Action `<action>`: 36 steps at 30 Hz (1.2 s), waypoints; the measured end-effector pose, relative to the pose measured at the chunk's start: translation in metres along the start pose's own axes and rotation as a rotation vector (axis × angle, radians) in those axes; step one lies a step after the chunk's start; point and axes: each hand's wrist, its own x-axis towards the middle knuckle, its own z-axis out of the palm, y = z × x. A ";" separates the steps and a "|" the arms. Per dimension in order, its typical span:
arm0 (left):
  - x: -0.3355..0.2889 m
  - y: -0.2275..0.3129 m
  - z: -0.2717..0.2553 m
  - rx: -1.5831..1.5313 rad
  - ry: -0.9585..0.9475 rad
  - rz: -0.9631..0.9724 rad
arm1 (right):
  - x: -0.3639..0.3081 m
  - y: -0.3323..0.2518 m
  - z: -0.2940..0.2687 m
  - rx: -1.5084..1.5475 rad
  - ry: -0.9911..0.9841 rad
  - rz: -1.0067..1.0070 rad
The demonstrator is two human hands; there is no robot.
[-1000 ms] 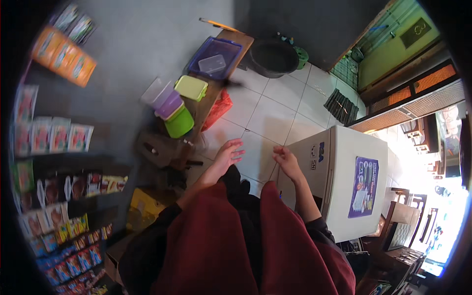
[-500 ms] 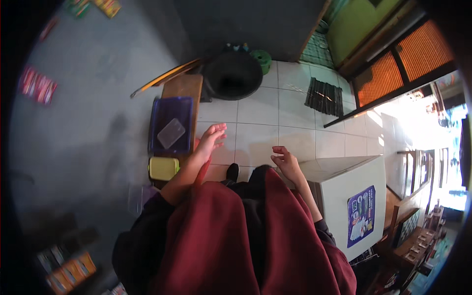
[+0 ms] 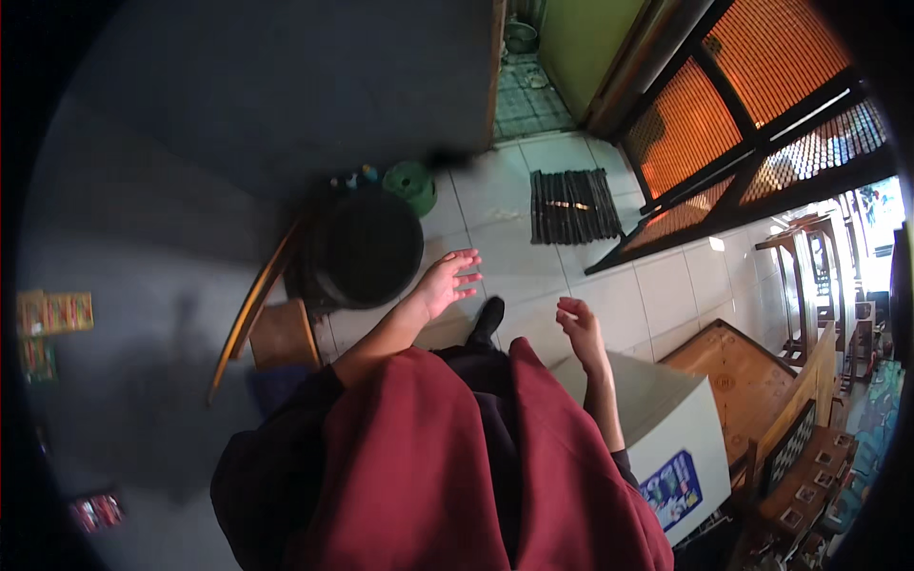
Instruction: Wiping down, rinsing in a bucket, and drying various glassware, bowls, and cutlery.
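My left hand (image 3: 449, 284) is held out in the air above the tiled floor (image 3: 519, 276), palm turned inward, fingers apart and nothing in it. It is nearest to a large black tub (image 3: 369, 249), without touching it. My right hand (image 3: 582, 329) hovers beside the white cabinet-like box (image 3: 628, 395), its fingers loosely bent and holding nothing. Below the hands hang the two maroon panels (image 3: 409, 457) of my clothing, and a black shoe (image 3: 486, 319) shows between the hands.
A green round container (image 3: 410, 187) stands behind the tub. A dark slatted mat (image 3: 574, 206) lies ahead, near a doorway (image 3: 533, 90) and an orange mesh gate (image 3: 685, 124). On the right are a wooden board (image 3: 731, 381) and a checkered board (image 3: 788, 447). A wooden bench (image 3: 284, 335) is at left.
My view has moved forward and turned rightward: the tub, mat and gate are closer, and the bench with its blue tray has slid back and left. Both hands remain raised, holding nothing.
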 end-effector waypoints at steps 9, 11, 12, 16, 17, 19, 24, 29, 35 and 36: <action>0.157 0.134 0.035 0.171 0.086 0.149 | 0.254 -0.106 -0.033 0.034 -0.127 -0.291; 0.203 0.161 0.017 0.165 0.166 0.103 | 0.292 -0.134 -0.038 0.031 -0.250 -0.145; 0.228 0.175 0.007 -0.109 0.161 -0.013 | 0.317 -0.138 -0.046 -0.020 -0.303 -0.142; 0.348 0.242 0.014 -0.409 0.181 -0.186 | 0.416 -0.120 -0.082 -0.160 -0.163 -0.102; 0.371 0.257 0.032 -0.373 0.161 -0.144 | 0.431 -0.131 -0.098 -0.248 -0.070 -0.024; 0.416 0.295 0.069 -0.343 0.129 -0.159 | 0.462 -0.117 -0.119 -0.474 0.065 0.049; 0.526 0.373 0.138 -0.062 -0.001 -0.086 | 0.531 -0.105 -0.154 -0.454 0.046 -0.049; 0.615 0.402 0.139 0.560 -0.155 0.211 | 0.634 -0.111 -0.200 -0.401 -0.151 -0.090; 0.655 0.370 0.047 1.424 -0.345 0.016 | 0.815 -0.177 -0.272 -0.561 -0.481 -0.152; 0.661 0.381 0.065 1.405 -0.352 0.019 | 0.837 -0.177 -0.283 -0.587 -0.511 -0.126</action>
